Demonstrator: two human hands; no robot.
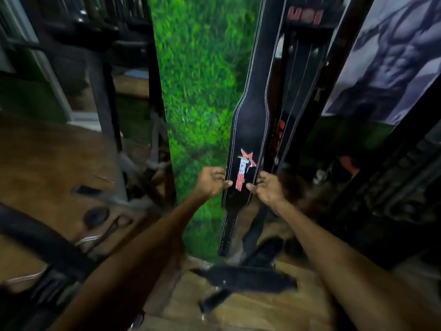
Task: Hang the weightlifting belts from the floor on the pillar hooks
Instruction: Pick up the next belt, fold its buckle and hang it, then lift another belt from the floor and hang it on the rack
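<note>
Black weightlifting belt (248,130) hangs upright against the grass-covered pillar (200,96); left hand (211,182) and right hand (268,188) pinch its 2 edges beside the star logo. Another belt (248,279) lies on the floor (262,311).

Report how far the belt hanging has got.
Done: at least one belt with red lettering already hangs against the pillar. In hand: the left hand and right hand grip the star-logo belt, which hangs upright; its hook is out of view. Left: a black belt lies on the floor.
</note>
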